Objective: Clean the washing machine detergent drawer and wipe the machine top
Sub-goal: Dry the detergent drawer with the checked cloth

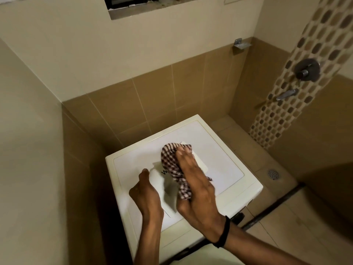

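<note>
A white washing machine [227, 169] stands in the tiled corner, seen from above. The white detergent drawer [157, 181], with a dark letter on it, lies across the machine top. My left hand [146, 196] grips the drawer's near left end. My right hand [193, 184] holds a brown-and-white checkered cloth [172, 159] and presses it onto the drawer, fingers stretched over the cloth and their tips curled on it. The cloth's tail hangs out between thumb and palm. A black band sits on my right wrist. Most of the drawer's middle is hidden under hand and cloth.
Tiled walls close in at the left and behind the machine. On the right wall are a shower mixer [306, 69] and a tap lever [286, 94]. A floor drain [273, 174] lies right of the machine, and a dark floor strip [275, 205] runs beside it.
</note>
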{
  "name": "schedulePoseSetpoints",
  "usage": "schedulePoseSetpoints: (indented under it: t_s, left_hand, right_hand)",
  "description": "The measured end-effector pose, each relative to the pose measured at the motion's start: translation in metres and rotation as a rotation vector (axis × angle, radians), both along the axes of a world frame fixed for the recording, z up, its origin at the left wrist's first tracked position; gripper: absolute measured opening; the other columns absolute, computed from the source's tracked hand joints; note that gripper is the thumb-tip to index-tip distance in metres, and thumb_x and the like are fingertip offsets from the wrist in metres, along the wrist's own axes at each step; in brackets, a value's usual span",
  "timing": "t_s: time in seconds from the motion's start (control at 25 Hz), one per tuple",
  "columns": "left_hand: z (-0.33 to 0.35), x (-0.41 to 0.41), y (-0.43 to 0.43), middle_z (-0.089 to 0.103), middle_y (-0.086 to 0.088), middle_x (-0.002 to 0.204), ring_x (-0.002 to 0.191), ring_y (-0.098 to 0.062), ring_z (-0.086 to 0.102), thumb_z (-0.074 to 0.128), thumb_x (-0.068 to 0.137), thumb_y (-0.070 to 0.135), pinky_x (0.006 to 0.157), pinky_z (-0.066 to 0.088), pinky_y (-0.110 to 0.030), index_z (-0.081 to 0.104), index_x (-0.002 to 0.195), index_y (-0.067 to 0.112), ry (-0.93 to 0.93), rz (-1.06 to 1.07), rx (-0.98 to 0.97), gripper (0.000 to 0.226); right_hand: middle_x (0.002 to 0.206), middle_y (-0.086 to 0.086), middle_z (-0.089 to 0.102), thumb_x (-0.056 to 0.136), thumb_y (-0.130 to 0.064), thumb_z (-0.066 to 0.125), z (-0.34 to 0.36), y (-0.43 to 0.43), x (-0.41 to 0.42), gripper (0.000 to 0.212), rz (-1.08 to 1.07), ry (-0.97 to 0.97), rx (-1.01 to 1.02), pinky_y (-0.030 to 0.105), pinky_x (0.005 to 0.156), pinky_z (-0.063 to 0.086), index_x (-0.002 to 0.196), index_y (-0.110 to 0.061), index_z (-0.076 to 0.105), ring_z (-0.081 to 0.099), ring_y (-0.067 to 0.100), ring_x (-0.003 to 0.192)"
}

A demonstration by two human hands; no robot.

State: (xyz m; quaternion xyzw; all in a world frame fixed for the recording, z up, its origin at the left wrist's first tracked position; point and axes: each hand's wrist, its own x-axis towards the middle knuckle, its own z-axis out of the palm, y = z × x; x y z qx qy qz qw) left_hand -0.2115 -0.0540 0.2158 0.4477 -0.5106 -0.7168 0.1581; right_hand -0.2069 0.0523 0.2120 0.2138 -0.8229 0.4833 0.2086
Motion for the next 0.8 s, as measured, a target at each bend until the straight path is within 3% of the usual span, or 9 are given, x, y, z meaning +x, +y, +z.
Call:
schedulePoseSetpoints:
  t_s: [0.08,0.16,0.32,0.44,0.56,0.64,0.72,0.8]
  left_hand:
    - [0.000,0.001,0.001,0.077,-0.007,0.077,0.079,-0.029,0.075,0.062,0.098,0.024,0.076,0.058,-0.038,0.069,0.077,0.005,0.005,-0.048,0.022,0.030]
    - [0.003,0.004,-0.001,0.078,-0.011,0.081,0.072,-0.024,0.076,0.059,0.100,0.026,0.072,0.057,-0.034,0.070,0.080,0.006,-0.026,-0.093,-0.001,0.030]
    - [0.015,0.009,-0.009,0.077,-0.013,0.081,0.070,-0.030,0.076,0.057,0.101,0.029,0.063,0.061,-0.034,0.065,0.086,0.010,-0.051,-0.068,0.038,0.026]
    - [0.028,0.011,-0.007,0.068,-0.010,0.084,0.070,-0.025,0.070,0.058,0.102,0.025,0.059,0.056,-0.031,0.056,0.083,0.019,-0.092,-0.080,0.072,0.020]
    - [0.035,0.014,-0.005,0.065,-0.006,0.083,0.070,-0.022,0.066,0.058,0.102,0.026,0.062,0.053,-0.031,0.052,0.081,0.020,-0.106,-0.054,0.088,0.022]
    - [0.035,0.013,-0.003,0.066,-0.004,0.077,0.058,-0.017,0.068,0.058,0.102,0.024,0.060,0.052,-0.030,0.050,0.080,0.020,-0.100,-0.033,0.103,0.024]
    - [0.030,0.009,-0.003,0.069,-0.002,0.070,0.052,-0.014,0.067,0.057,0.102,0.022,0.059,0.051,-0.029,0.049,0.079,0.019,-0.107,-0.022,0.092,0.025]
    - [0.022,0.005,-0.002,0.073,-0.008,0.081,0.063,-0.022,0.071,0.057,0.102,0.022,0.058,0.056,-0.029,0.057,0.080,0.016,-0.089,-0.030,0.084,0.023]
  right_hand:
    - [0.162,0.008,0.030,0.090,-0.021,0.056,-0.008,-0.016,0.003,0.068,0.016,-0.003,0.339,0.063,0.118,0.022,0.153,-0.006,0.034,0.018,0.025,0.153]
    - [0.166,0.006,0.018,0.081,-0.027,0.049,-0.027,-0.022,0.017,0.083,0.029,-0.003,0.652,0.067,0.115,0.018,0.158,-0.013,0.023,0.010,0.027,0.154]
    - [0.167,0.006,0.017,0.090,-0.024,0.043,-0.061,0.008,0.050,0.074,0.149,0.140,0.878,0.061,0.113,0.019,0.159,-0.012,0.019,0.017,0.026,0.153]
    - [0.166,0.006,0.017,0.080,-0.011,0.042,-0.076,0.042,0.034,0.082,0.128,0.141,0.892,0.058,0.116,0.017,0.159,-0.015,0.019,0.018,0.026,0.153]
    - [0.168,0.003,0.005,0.069,0.009,0.056,-0.078,0.057,-0.009,0.107,-0.095,-0.107,0.737,0.055,0.121,0.019,0.160,-0.015,0.006,0.004,0.023,0.155]
    - [0.168,0.001,-0.004,0.069,0.012,0.059,-0.073,0.052,-0.025,0.114,-0.175,-0.276,0.610,0.052,0.122,0.021,0.160,-0.016,-0.004,-0.003,0.022,0.155]
    - [0.168,0.006,-0.004,0.066,0.012,0.056,-0.076,0.035,-0.012,0.112,-0.122,-0.272,0.582,0.052,0.122,0.021,0.160,-0.011,-0.002,-0.004,0.027,0.155]
    - [0.168,0.012,0.004,0.067,0.006,0.059,-0.087,0.019,0.025,0.107,0.072,-0.130,0.679,0.053,0.122,0.019,0.159,-0.007,0.007,0.002,0.031,0.154]
